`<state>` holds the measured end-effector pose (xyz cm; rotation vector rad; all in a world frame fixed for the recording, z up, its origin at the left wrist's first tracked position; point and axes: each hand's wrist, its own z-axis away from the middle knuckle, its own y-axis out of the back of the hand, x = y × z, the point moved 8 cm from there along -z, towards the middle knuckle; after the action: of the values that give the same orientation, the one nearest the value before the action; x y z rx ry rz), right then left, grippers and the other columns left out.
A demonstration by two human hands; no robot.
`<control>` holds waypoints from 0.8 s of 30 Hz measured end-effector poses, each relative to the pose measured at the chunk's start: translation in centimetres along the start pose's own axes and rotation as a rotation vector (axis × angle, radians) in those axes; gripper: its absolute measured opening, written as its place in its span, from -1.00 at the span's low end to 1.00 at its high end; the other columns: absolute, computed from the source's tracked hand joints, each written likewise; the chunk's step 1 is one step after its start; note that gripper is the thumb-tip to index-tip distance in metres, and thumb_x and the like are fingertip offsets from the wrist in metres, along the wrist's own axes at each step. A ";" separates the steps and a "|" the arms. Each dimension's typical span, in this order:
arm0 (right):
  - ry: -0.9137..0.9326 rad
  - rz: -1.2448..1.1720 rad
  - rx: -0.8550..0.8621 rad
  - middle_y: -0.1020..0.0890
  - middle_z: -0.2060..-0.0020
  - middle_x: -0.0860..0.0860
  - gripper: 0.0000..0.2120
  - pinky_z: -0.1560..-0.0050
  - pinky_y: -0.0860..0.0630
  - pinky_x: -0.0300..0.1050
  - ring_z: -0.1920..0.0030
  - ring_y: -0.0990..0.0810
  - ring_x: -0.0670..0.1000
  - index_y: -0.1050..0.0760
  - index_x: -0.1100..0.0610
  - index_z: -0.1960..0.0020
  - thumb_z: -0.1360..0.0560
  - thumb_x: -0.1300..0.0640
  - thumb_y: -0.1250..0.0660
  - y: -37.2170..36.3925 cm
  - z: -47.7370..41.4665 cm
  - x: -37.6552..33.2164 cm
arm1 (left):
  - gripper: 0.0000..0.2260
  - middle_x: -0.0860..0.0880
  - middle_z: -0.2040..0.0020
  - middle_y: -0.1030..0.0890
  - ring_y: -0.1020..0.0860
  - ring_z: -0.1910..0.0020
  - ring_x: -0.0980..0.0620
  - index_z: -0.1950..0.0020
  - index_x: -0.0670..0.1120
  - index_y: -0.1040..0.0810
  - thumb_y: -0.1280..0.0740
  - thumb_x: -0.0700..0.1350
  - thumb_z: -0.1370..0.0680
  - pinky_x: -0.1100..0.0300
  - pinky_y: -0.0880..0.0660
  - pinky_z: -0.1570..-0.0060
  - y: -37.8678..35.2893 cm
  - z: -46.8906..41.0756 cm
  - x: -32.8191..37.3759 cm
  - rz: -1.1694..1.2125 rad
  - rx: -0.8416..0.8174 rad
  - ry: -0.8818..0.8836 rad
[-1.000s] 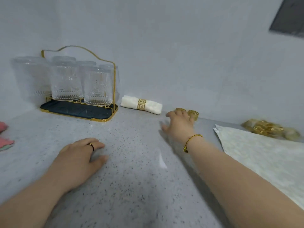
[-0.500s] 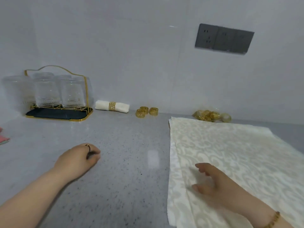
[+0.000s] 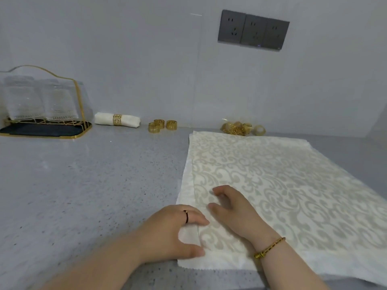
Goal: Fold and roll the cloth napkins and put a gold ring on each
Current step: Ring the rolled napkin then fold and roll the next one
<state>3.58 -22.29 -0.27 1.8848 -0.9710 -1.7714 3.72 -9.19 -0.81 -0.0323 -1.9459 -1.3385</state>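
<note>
A stack of cream napkins (image 3: 282,181) with a pale scroll pattern lies flat on the right of the grey counter. My right hand (image 3: 232,208) rests on its near left part, fingers loosely bent. My left hand (image 3: 173,231) touches the stack's left edge, fingers and thumb on the cloth. One rolled napkin (image 3: 117,120) wearing a gold ring lies by the wall. Three loose gold rings (image 3: 162,125) stand to its right. A pile of more gold rings (image 3: 240,128) sits behind the stack.
A gold wire rack (image 3: 48,114) with upturned glasses on a dark tray stands at the back left. Grey sockets (image 3: 253,30) are on the wall. The speckled counter (image 3: 83,185) stretches left of the napkins.
My right hand came back from the loose rings and now rests on the napkin stack. My left hand slid right to the stack's edge. The view turned right.
</note>
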 end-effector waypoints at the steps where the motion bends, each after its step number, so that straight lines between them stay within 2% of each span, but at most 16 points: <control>1: 0.007 0.009 0.005 -0.43 -0.21 -0.07 -0.63 -0.24 -0.25 -0.33 -0.29 -0.35 -0.09 -0.36 0.08 -0.28 -0.50 0.08 -0.29 0.0 0.0 0.0 | -0.43 0.61 0.02 -0.27 -0.17 -0.12 0.63 -0.17 0.31 -0.45 -0.28 0.39 -0.18 0.62 -0.06 -0.17 -0.1 0.0 0.1 -0.034 0.015 -0.019; 4: 0.025 0.020 0.025 -0.44 -0.21 -0.06 -0.63 -0.27 -0.27 -0.29 -0.28 -0.36 -0.08 -0.37 0.09 -0.27 -0.49 0.08 -0.30 0.0 -0.2 0.1 | -0.36 0.68 0.01 -0.26 -0.15 -0.14 0.60 -0.16 0.29 -0.48 -0.15 0.51 -0.16 0.61 0.00 -0.19 -0.4 -0.1 1.0 -0.121 0.043 -0.100; 6: 0.040 0.017 0.035 -0.45 -0.20 -0.06 -0.64 -0.26 -0.27 -0.30 -0.27 -0.37 -0.08 -0.38 0.10 -0.27 -0.49 0.08 -0.30 0.1 -0.2 0.2 | -0.45 0.67 0.05 -0.31 -0.22 -0.14 0.53 -0.21 0.36 -0.26 -0.12 0.48 -0.25 0.57 -0.03 -0.21 -0.6 -0.2 1.3 -0.138 0.059 -0.134; 7: 0.044 0.014 0.034 -0.45 -0.20 -0.06 -0.65 -0.25 -0.26 -0.31 -0.27 -0.37 -0.08 -0.38 0.10 -0.26 -0.50 0.08 -0.29 0.1 -0.2 0.2 | -0.52 0.65 0.08 -0.34 -0.26 -0.13 0.48 -0.19 0.37 -0.22 -0.13 0.42 -0.30 0.55 -0.05 -0.21 -0.6 -0.2 1.3 -0.135 0.076 -0.135; 9: 0.044 0.002 0.026 -0.46 -0.19 -0.06 -0.66 -0.24 -0.26 -0.32 -0.27 -0.36 -0.08 -0.39 0.10 -0.25 -0.50 0.06 -0.29 0.0 -0.2 0.2 | -0.62 0.65 0.10 -0.36 -0.31 -0.12 0.44 -0.15 0.34 -0.30 -0.10 0.30 -0.35 0.55 -0.11 -0.19 -0.5 -0.4 1.0 -0.106 0.102 -0.119; 10: 0.048 -0.014 0.030 -0.46 -0.17 -0.07 -0.66 -0.23 -0.26 -0.33 -0.27 -0.36 -0.09 -0.39 0.09 -0.25 -0.50 0.04 -0.28 0.1 -0.1 0.2 | -0.63 0.67 0.10 -0.35 -0.33 -0.13 0.45 -0.11 0.27 -0.40 -0.08 0.28 -0.35 0.56 -0.15 -0.18 -0.4 -0.4 0.8 -0.068 0.108 -0.097; 11: 0.051 -0.032 0.025 -0.46 -0.15 -0.09 -0.68 -0.21 -0.25 -0.34 -0.26 -0.36 -0.10 -0.40 0.07 -0.23 -0.51 0.02 -0.27 0.1 0.1 0.0 | -0.61 0.68 0.10 -0.35 -0.34 -0.14 0.46 0.00 0.16 -0.53 -0.08 0.27 -0.35 0.57 -0.20 -0.16 -0.4 -0.4 0.6 -0.011 0.111 -0.066; 12: 0.058 -0.056 0.019 -0.45 -0.12 -0.12 -0.71 -0.17 -0.24 -0.36 -0.25 -0.36 -0.12 -0.41 0.03 -0.20 -0.51 0.01 -0.27 0.2 0.3 -0.3 | -0.64 0.67 0.10 -0.36 -0.36 -0.14 0.45 0.15 0.10 -0.58 -0.10 0.26 -0.36 0.57 -0.26 -0.12 -0.4 -0.4 0.5 0.048 0.108 -0.030; 14: 0.089 -0.122 0.000 -0.43 -0.08 -0.18 -0.83 -0.09 -0.24 -0.45 -0.22 -0.36 -0.16 -0.41 -0.09 -0.09 -0.50 0.00 -0.28 0.4 0.7 -1.1 | -0.86 0.52 0.14 -0.49 -0.43 -0.07 0.44 0.26 0.15 -0.44 -0.20 0.12 -0.48 0.56 -0.34 -0.02 0.0 -0.3 0.1 0.099 0.122 0.035; 16: 0.174 -0.147 -0.031 -0.43 -0.08 -0.24 -0.81 -0.07 -0.23 -0.55 -0.18 -0.35 -0.23 -0.37 -0.18 -0.03 -0.47 -0.01 -0.32 1.0 1.6 -2.5 | -0.77 0.31 0.22 -0.56 -0.50 0.21 0.38 0.27 0.15 -0.36 -0.20 -0.07 -0.58 0.50 -0.35 0.20 1.1 -0.1 -0.8 0.121 0.196 0.100; 18: 0.274 -0.029 -0.083 -0.40 -0.09 -0.29 -0.71 -0.09 -0.18 -0.61 -0.14 -0.33 -0.30 -0.38 -0.16 -0.12 -0.43 -0.04 -0.36 1.2 2.6 -3.1 | -0.78 0.09 0.31 -0.54 -0.41 0.38 0.21 0.26 0.07 -0.36 -0.17 -0.10 -0.59 0.37 -0.31 0.31 2.4 0.2 -1.9 0.136 0.273 0.182; 20: 0.368 0.192 -0.084 -0.42 -0.09 -0.27 -0.63 -0.07 -0.17 -0.61 -0.09 -0.34 -0.28 -0.40 -0.07 -0.24 -0.46 -0.05 -0.32 1.4 3.9 -3.4 | -0.79 -0.03 0.33 -0.48 -0.39 0.33 0.08 0.26 0.00 -0.37 -0.16 -0.11 -0.59 0.32 -0.28 0.33 3.3 0.3 -2.8 0.175 0.333 0.235; 22: 0.440 0.386 -0.016 -0.56 0.01 -0.14 -0.71 0.01 -0.30 -0.44 0.03 -0.48 -0.12 -0.48 0.03 -0.17 -0.49 0.01 -0.19 1.8 4.8 -3.2 | -0.78 -0.06 0.32 -0.46 -0.39 0.30 0.04 0.27 -0.04 -0.38 -0.16 -0.13 -0.59 0.37 -0.27 0.36 3.7 0.4 -3.3 0.210 0.369 0.258; 24: 0.455 0.506 0.001 -0.61 0.24 -0.06 -0.69 0.17 -0.39 -0.26 0.25 -0.56 -0.01 -0.57 0.07 0.00 -0.42 0.06 -0.10 2.3 5.4 -2.0 | -0.78 -0.07 0.31 -0.47 -0.39 0.29 0.03 0.26 -0.05 -0.39 -0.16 -0.15 -0.59 0.37 -0.28 0.36 4.0 0.5 -3.3 0.223 0.397 0.270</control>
<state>-2.16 -21.51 2.04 1.7279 -1.1328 -1.0003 7.45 -5.70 0.33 0.1157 -1.8786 -0.7550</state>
